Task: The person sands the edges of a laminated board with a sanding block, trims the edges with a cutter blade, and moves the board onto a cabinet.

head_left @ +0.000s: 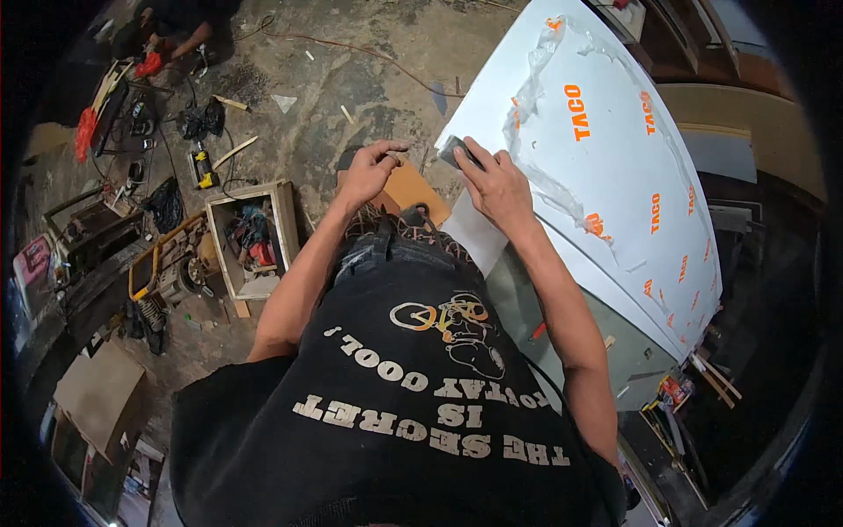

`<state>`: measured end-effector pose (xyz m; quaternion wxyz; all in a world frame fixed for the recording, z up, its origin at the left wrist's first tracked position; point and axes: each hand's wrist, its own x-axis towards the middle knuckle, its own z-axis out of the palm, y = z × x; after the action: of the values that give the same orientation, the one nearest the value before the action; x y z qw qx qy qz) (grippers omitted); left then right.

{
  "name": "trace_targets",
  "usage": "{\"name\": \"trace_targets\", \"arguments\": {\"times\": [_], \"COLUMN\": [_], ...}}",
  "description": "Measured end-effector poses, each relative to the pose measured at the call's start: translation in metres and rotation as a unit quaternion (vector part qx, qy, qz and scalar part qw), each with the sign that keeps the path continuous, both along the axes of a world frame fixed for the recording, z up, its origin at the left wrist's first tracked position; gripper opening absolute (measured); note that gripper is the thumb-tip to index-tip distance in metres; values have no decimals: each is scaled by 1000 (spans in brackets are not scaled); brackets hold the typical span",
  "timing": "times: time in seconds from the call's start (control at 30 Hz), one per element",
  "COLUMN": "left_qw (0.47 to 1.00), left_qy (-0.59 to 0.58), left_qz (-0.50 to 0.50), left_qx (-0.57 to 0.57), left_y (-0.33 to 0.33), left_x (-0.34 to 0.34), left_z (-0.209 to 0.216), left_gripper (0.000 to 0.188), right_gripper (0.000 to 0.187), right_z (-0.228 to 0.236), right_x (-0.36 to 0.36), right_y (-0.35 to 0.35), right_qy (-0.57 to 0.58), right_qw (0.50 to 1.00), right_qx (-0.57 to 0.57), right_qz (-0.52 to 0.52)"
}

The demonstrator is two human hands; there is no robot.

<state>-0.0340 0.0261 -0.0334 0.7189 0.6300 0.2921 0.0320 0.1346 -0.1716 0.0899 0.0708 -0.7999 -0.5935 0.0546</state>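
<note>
My right hand [499, 189] is closed on a small dark grey block [458, 153], pressed to the near left edge of a large white panel [606, 167]. Torn, wrinkled clear film [531, 97] clings along part of that panel, which carries orange print. To the left, my left hand [373, 174] hovers over the floor in front of my body. Its fingers are loosely bent and slightly apart, and I see nothing in them. Below and between both hands lies a brown-orange board [417, 189], partly hidden by my body.
A wooden box [251, 241] with tools stands at the left, near a yellow-and-black power drill [203, 167]. Machine parts [183, 277] lie farther left. An orange cord [360, 51] crosses the concrete floor. Another person's hand [158, 48] shows at the upper left.
</note>
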Motion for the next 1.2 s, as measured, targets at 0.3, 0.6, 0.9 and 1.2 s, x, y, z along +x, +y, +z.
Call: {"name": "trace_targets", "arguments": {"times": [0.3, 0.6, 0.9, 1.2], "left_qw": [999, 1000, 999, 1000], "left_qy": [-6, -18, -25, -7], "left_qz": [22, 21, 3, 2], "left_qx": [25, -1, 36, 22], "left_y": [-8, -4, -3, -4], "left_x": [5, 7, 8, 7], "left_z": [5, 4, 2, 12], "left_gripper": [32, 32, 31, 33], "right_gripper": [44, 39, 41, 42], "right_z": [-1, -1, 0, 0], "right_x": [4, 2, 2, 2], "right_y": [-1, -5, -8, -10], "right_qy": [-10, -8, 3, 12], "right_qw": [1000, 1000, 1000, 1000], "right_qx": [10, 2, 5, -4], "right_qz": [19, 18, 18, 12]}}
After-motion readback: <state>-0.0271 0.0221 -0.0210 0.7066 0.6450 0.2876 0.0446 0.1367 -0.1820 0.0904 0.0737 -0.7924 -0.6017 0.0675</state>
